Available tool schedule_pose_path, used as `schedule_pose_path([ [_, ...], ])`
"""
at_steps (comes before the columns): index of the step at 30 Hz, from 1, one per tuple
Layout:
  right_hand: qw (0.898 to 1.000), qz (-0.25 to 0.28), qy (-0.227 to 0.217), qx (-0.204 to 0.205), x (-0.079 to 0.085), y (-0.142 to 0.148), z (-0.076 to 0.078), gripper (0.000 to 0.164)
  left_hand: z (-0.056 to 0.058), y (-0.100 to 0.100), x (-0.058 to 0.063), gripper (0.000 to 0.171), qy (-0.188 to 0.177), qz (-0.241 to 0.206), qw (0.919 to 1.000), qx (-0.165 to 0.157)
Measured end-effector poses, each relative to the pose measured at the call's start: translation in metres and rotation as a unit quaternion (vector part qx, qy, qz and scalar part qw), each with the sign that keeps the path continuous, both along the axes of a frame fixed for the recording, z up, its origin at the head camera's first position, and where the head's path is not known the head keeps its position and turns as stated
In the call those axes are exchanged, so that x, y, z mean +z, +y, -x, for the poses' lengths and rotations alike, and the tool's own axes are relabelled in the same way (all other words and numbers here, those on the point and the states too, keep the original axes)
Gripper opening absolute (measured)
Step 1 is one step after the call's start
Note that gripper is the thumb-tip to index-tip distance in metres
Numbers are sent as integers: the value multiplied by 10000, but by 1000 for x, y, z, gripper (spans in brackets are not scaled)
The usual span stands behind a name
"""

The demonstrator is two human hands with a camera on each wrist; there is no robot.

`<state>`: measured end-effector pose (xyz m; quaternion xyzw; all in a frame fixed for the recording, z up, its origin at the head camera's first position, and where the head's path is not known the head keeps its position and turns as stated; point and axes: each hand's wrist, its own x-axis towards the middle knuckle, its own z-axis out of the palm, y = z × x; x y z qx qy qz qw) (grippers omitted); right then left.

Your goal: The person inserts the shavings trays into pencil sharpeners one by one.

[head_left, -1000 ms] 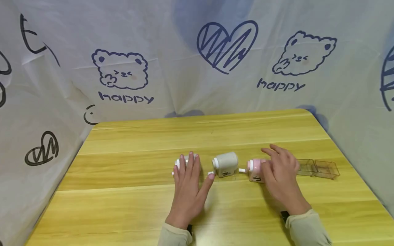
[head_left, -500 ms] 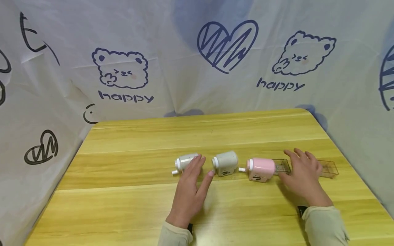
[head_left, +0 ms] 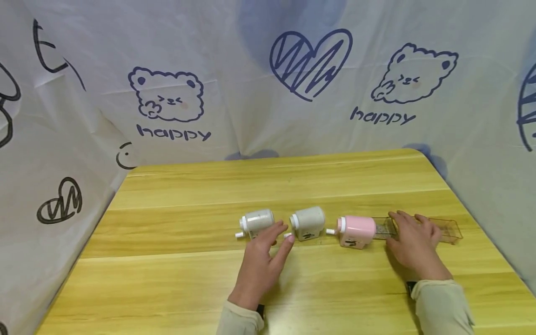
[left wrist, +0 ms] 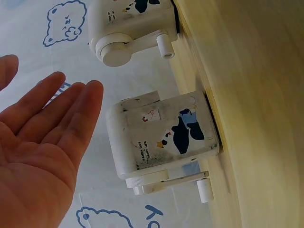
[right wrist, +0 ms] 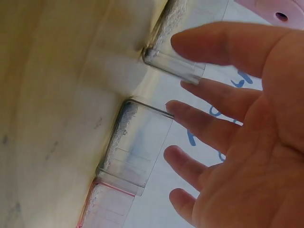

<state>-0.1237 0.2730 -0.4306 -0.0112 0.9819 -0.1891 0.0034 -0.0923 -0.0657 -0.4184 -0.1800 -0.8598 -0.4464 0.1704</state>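
Observation:
Three crank pencil sharpeners stand in a row: a grey one (head_left: 259, 217) at left, a pale grey one (head_left: 309, 222) in the middle and a pink one (head_left: 359, 227) at right. My left hand (head_left: 260, 265) hovers before the left two, fingers extended and holding nothing; the left wrist view shows panda pictures on a sharpener's side (left wrist: 166, 135). To the right, clear shavings drawers lie in line. My right hand (head_left: 418, 244) is over them, fingers spread. In the right wrist view its fingertips come right at the rims of a smoky drawer (right wrist: 135, 142) and another clear drawer (right wrist: 166, 66).
A pink-tinted drawer (head_left: 451, 231) ends the row at the right, partly behind my right hand. The wood-patterned table (head_left: 188, 288) extends in front and behind. White cloth walls (head_left: 238, 107) with bear and heart drawings enclose the back and sides.
My right hand has moved right, off the pink sharpener and over the drawers, then lowered slightly. My left hand has drawn back from the left sharpener, uncovering it.

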Motion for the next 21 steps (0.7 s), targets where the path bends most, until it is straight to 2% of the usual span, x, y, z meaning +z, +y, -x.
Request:
schedule_pose_path([
  [15, 9996, 59, 197, 175, -5, -1, 1, 61, 0, -1, -1, 42, -216, 78, 9997, -121],
  [21, 9999, 76, 70, 122, -4, -3, 3, 60, -1, -2, 0, 44, -287, 104, 9994, -140],
])
